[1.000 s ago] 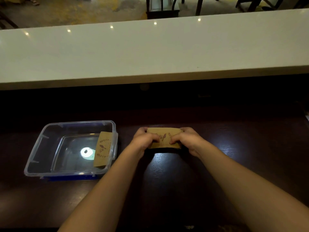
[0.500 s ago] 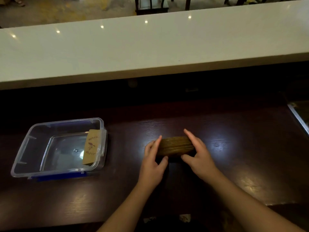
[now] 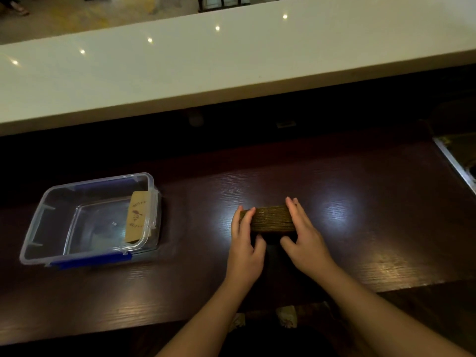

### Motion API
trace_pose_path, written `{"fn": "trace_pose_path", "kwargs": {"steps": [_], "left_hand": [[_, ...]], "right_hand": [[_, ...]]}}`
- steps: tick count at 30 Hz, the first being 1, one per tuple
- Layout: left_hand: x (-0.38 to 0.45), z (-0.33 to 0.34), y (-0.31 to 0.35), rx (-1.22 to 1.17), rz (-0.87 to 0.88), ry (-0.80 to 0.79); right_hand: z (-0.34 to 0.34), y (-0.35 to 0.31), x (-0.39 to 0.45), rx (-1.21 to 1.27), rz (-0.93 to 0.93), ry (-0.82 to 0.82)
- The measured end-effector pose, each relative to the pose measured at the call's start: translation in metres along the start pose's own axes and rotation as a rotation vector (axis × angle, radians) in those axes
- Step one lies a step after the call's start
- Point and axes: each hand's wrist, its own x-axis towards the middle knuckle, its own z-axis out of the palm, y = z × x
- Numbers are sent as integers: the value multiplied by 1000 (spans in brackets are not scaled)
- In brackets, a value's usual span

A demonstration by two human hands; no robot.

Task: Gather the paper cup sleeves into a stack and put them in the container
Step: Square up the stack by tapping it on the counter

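Observation:
A stack of brown paper cup sleeves [image 3: 271, 219] stands on its edge on the dark wooden counter [image 3: 360, 215], its layered edges facing up. My left hand [image 3: 246, 244] presses flat against the stack's left end and my right hand [image 3: 305, 240] against its right end, squeezing it between them. To the left sits a clear plastic container [image 3: 51, 210] with blue clips. Another group of sleeves [image 3: 136, 219] with a printed bird leans upright against the container's right inner wall.
A long white countertop [image 3: 231, 65] runs across the back, raised above the dark counter. A metal sink edge [image 3: 456, 163] shows at the far right. Feet show on the floor below the counter's near edge.
A second ago both hands held the stack with its printed face toward me; it has since been turned onto its edge, and my hands now press its two ends.

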Motion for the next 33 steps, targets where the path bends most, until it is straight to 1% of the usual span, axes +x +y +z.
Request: {"fn": "trace_pose_path", "kwargs": {"steps": [5,11,14,18,21,25,28,30,33], "left_hand": [[-3,5,5,-5,-27,8],[-6,1,3,46,4,19],[-5,-1,1,71,6,2],[-2,-4,-2,95,21,-21],[-1,-4,-2,111,18,-34],[3,-16,1,117,5,-60],[14,-34,8,87,-10,-114],[17,-40,16,-55,-79,-123],[13,-44,34,-475,-310,-120]], "right_hand": [[0,-2,3,46,55,8],[-2,-3,3,105,19,-9],[-5,-2,4,87,14,-9],[-2,0,6,-18,24,17],[6,-1,6,-13,44,32],[-3,-7,7,228,33,109],[-22,-15,13,425,60,67],[-34,-20,20,628,74,50],[-43,-32,24,1025,182,3]]}}
